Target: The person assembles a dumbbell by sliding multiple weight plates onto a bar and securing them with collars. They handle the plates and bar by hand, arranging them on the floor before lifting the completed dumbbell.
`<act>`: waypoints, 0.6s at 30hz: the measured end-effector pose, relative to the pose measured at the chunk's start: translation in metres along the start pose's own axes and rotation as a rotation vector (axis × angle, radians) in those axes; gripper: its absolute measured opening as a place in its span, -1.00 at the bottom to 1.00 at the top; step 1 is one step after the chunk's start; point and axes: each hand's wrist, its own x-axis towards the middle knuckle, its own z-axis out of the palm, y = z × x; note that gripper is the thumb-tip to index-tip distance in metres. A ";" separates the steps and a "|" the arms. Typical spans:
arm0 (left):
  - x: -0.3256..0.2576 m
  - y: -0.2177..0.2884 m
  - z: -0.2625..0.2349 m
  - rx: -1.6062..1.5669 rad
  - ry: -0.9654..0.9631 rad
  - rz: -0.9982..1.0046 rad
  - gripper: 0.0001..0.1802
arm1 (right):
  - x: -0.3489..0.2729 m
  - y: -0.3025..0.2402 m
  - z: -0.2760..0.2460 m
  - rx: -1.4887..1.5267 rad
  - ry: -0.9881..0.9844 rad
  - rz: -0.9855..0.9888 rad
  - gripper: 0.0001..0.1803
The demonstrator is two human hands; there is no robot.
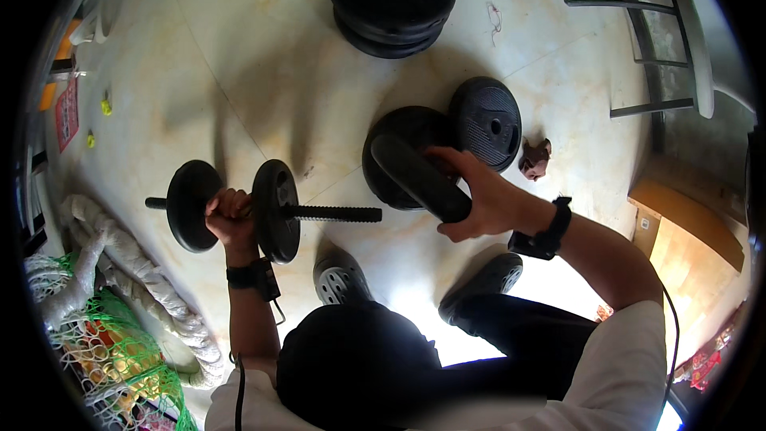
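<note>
Between weight plates (191, 207), the left hand (231, 219) clenches a dumbbell bar (339, 214); the right hand (488, 198), half-open on one edge, may drop its plate (415, 179).

A crumpled dark-brown scrap (535, 160) lies on the pale marbled floor (263, 56), two small yellow bits (106, 106) off to the left. Green-and-white netting (104, 305) heaps beside a long whitish crinkled roll (155, 301); over right, there's a metal-legged grey chair (696, 40).

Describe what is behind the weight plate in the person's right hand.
Behind the held plate, a black plate shows in part, beside a textured plate. The rest of its face is covered, so whether anything lies there cannot be seen.
</note>
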 end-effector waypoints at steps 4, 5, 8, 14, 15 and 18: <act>-0.010 0.012 -0.010 0.129 0.150 0.125 -0.65 | -0.008 0.003 0.009 0.092 -0.030 -0.006 0.04; -0.012 0.013 -0.007 0.109 0.146 0.106 -0.65 | -0.011 -0.006 0.007 0.000 -0.035 -0.012 0.03; -0.010 0.012 -0.009 0.118 0.083 0.063 -0.65 | -0.006 -0.012 0.004 -0.300 -0.016 -0.183 0.03; 0.001 0.005 -0.013 0.349 0.291 0.189 -0.64 | 0.020 0.017 0.024 -0.756 0.068 -0.471 0.03; 0.002 0.006 -0.010 0.373 0.287 0.183 -0.64 | 0.020 0.018 0.030 -0.778 0.072 -0.490 0.02; -0.001 0.001 0.006 0.175 0.165 0.108 -0.65 | 0.011 0.025 0.037 -0.665 0.122 -0.424 0.01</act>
